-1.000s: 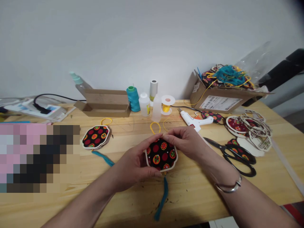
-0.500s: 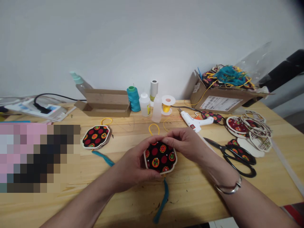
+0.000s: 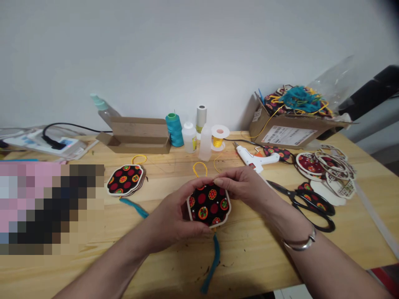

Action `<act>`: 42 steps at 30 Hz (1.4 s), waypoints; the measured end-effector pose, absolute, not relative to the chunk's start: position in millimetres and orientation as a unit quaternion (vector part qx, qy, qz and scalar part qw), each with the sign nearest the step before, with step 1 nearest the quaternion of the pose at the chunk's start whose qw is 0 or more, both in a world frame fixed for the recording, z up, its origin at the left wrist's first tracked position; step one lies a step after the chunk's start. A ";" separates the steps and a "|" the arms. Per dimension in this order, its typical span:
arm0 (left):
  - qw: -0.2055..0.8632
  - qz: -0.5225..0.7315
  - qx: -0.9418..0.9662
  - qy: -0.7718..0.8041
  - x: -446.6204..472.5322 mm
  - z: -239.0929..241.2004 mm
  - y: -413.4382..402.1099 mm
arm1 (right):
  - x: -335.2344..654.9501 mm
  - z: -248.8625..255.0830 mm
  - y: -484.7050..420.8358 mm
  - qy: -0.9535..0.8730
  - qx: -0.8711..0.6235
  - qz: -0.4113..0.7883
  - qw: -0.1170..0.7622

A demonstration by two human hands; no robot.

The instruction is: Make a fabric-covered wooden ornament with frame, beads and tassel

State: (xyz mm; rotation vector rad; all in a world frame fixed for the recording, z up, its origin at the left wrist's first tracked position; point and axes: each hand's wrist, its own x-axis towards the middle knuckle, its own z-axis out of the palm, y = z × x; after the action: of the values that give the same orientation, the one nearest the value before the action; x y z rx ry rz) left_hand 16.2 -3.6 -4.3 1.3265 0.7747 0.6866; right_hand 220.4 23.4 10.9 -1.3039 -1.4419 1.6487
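My left hand [image 3: 177,211] grips a scalloped ornament [image 3: 212,207] by its left side, thumb along the bottom edge and fingers over the top. Dark cloth with red and orange flower patterns fills its pale wooden frame, and small light dots show on the cloth. At the ornament's top right, my right hand [image 3: 238,185] pinches the edge between thumb and fingers. Above it stands out a yellow cord loop [image 3: 200,168]; a teal tassel [image 3: 212,265] hangs below. A similar ornament [image 3: 125,180] with its own loop and tassel lies to the left.
Black-handled scissors [image 3: 304,203] and a white glue gun [image 3: 257,158] lie right of my hands. Behind stand an open cardboard box [image 3: 137,146], teal thread [image 3: 174,131], bottles [image 3: 205,143] and a yellow cord spool [image 3: 220,133]. At right are wooden frames [image 3: 333,166] and a filled carton [image 3: 286,135].
Both hands keep their hold on the ornament with almost no movement. The whole view has shifted very slightly.
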 end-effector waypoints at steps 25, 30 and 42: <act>0.666 0.318 0.563 0.372 15.0 0.4 0.8 | 224.0 14.7 24.8 -0.573 -0.515 0.566 0.293; 0.662 0.316 0.574 0.365 14.1 -0.5 1.0 | 224.8 15.8 24.3 -0.579 -0.512 0.563 0.291; 0.642 0.309 0.599 0.364 11.3 -3.2 1.4 | 224.5 14.6 24.7 -0.582 -0.510 0.565 0.286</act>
State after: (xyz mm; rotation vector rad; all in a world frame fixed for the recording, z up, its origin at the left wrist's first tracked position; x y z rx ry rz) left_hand 11.3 1.4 -3.2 1.3657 0.8294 0.7044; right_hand 224.5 24.7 14.6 -1.3641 -1.5550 1.5113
